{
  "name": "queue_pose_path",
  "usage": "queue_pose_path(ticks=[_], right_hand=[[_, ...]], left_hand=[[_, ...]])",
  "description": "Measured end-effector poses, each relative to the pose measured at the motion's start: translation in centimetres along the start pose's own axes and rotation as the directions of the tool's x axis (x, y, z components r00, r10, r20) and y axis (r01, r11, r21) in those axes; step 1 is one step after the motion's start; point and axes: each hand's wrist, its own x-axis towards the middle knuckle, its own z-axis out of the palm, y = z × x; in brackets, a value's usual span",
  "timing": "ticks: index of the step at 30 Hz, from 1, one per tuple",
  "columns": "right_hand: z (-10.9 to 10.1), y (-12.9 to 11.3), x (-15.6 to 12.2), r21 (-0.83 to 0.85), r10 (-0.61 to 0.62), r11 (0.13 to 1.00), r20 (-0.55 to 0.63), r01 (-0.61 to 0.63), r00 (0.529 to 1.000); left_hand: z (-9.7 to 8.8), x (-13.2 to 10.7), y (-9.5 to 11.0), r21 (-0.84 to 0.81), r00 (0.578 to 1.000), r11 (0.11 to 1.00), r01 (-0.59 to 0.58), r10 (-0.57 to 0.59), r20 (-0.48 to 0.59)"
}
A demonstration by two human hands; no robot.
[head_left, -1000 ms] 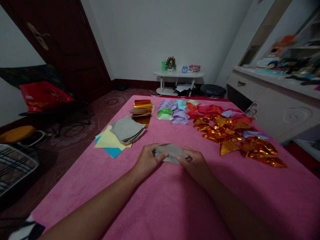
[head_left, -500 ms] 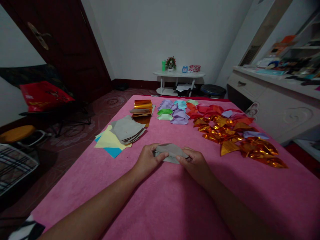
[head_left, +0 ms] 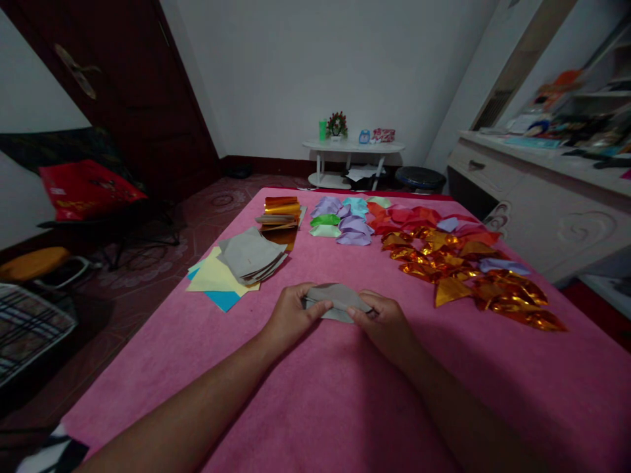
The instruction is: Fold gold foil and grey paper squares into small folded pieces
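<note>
A grey piece of folded paper [head_left: 338, 295] is held between my two hands, low over the pink cloth [head_left: 315, 387]. My left hand [head_left: 296, 312] grips its left end, thumb on top and fingers behind. At the right end, my right hand [head_left: 382, 318] pinches it the same way. Beyond my left hand lies a stack of grey paper sheets [head_left: 251, 255], partly over yellow paper [head_left: 217, 276] and blue paper [head_left: 224, 299]. Folded gold foil pieces [head_left: 453, 289] lie to the right of my right hand.
Behind the grey stack are gold and brown sheets [head_left: 280, 213]. Folded purple paper pieces [head_left: 355, 230], green ones [head_left: 325, 221] and red ones [head_left: 409, 215] sit toward the far edge. A white drawer cabinet [head_left: 532, 190] stands right, a white side table [head_left: 355, 146] at the wall.
</note>
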Motion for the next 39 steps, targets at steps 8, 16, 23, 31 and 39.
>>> queue_pose_path(ticks=[8, 16, 23, 31, 39], right_hand=[[-0.01, 0.03, -0.10, -0.001, -0.003, 1.000, -0.002, 0.003, 1.000], [-0.08, -0.38, -0.09, -0.018, 0.014, 1.000, -0.011, -0.014, 1.000], [-0.06, -0.40, -0.01, -0.022, 0.010, 1.000, -0.022, -0.011, 1.000], [-0.01, -0.34, -0.01, -0.027, 0.001, 1.000, -0.016, -0.002, 1.000], [0.05, -0.14, 0.00, -0.033, -0.001, 0.999, -0.018, 0.001, 1.000]], left_hand=[[-0.02, -0.04, 0.01, 0.012, 1.000, 1.000, -0.012, 0.012, -0.011], [0.09, -0.09, 0.06, 0.009, 1.000, 1.000, -0.001, 0.001, -0.015], [0.12, -0.14, 0.42, 0.004, 1.000, 1.000, -0.005, 0.006, -0.017], [0.07, -0.06, 0.29, 0.009, 1.000, 1.000, -0.016, 0.016, -0.013], [0.08, -0.08, 0.17, 0.001, 1.000, 1.000, -0.013, 0.013, -0.017]])
